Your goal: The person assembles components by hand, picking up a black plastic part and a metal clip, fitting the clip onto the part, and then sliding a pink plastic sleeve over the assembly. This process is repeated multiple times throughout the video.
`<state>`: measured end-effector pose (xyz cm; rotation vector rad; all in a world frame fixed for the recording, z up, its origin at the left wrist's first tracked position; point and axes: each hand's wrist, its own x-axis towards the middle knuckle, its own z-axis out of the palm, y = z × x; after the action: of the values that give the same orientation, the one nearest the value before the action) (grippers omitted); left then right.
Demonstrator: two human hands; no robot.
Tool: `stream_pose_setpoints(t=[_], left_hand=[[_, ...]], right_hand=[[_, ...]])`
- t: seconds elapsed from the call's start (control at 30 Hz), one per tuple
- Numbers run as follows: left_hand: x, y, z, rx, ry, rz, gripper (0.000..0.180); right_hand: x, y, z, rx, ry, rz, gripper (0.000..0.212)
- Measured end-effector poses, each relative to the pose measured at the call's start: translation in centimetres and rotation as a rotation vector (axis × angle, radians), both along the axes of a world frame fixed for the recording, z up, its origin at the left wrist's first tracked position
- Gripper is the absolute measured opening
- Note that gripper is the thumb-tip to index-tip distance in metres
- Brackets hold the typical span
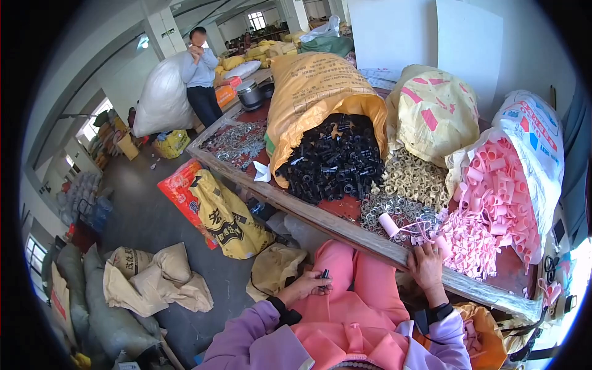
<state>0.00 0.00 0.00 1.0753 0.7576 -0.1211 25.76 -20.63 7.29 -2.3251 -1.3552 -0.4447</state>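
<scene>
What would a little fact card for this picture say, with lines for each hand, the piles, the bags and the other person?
Left hand: holds a black part
Right hand: on the table edge; can't tell if it holds anything
Piles: black parts, tan rings, metal rings, pink bits
Bags: orange bag, open, black parts spilling out
Other person: standing by a white sack, hands raised
</scene>
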Motion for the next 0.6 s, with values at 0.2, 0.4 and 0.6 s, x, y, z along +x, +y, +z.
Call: stream_pose_setpoints(t=[0.2, 0.4, 0.6], left_hand=[[-1.0, -0.8, -0.1, -0.004, 0.02, 0.074, 0.024], [-0.1, -1.1, 0.6, -0.043, 0.091, 0.12, 0.024], [2.1, -0.8, 1.4, 0.0, 0.09, 0.068, 0.024]], right_hand=[[0.1, -0.5, 0.1, 0.036, 0.019, 0.06, 0.013], [0.5, -0.7, -0.3, 0.026, 0.06, 0.102, 0.013], [0.9, -0.3, 0.4, 0.084, 0.091, 0.106, 0.015]])
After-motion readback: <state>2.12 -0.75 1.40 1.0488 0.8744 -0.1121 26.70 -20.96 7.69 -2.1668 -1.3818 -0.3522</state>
